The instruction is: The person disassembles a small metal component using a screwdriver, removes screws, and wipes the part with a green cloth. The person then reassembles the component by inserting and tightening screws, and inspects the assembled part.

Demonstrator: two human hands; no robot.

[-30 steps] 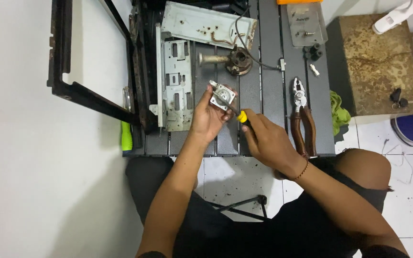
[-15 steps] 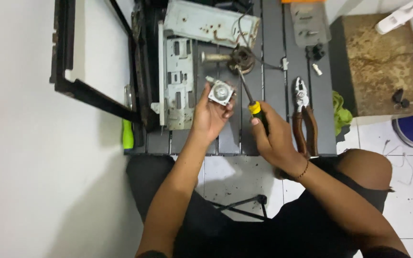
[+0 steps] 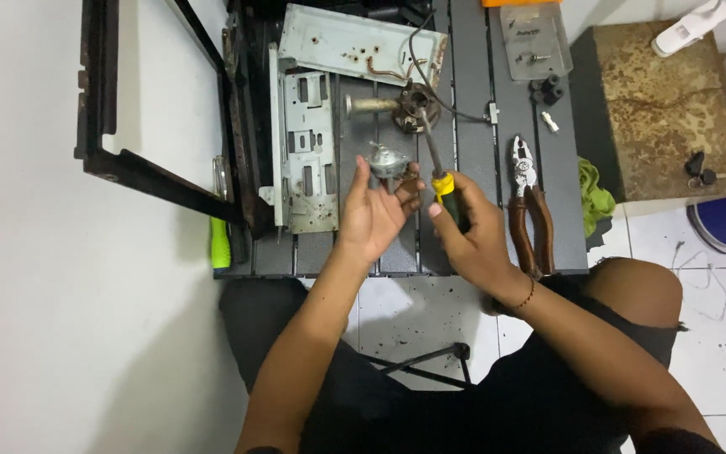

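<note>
Since a second ago the screwdriver (image 3: pixel 439 172) has swung upright, tip toward the bench's (image 3: pixel 472 92) far edge. Near mid-bench the left hand (image 3: pixel 376 214) pinches a small metal part (image 3: pixel 388 161); beside it the right hand (image 3: pixel 472 231) grips the screwdriver's handle. Pliers (image 3: pixel 527 202) lie toward the right edge.

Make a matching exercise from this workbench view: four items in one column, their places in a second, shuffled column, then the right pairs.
Things:
1. small round grey metal part
2. yellow-and-black-handled screwdriver
3. brown-handled pliers
4. bright green tool handle

Places:
A. lying on the dark slatted table, right of the right hand
B. at the table's left edge, beside the black frame
C. at the fingertips of the left hand
D. gripped in the right hand, shaft pointing away from the person

Pairs: 1-C, 2-D, 3-A, 4-B
</note>
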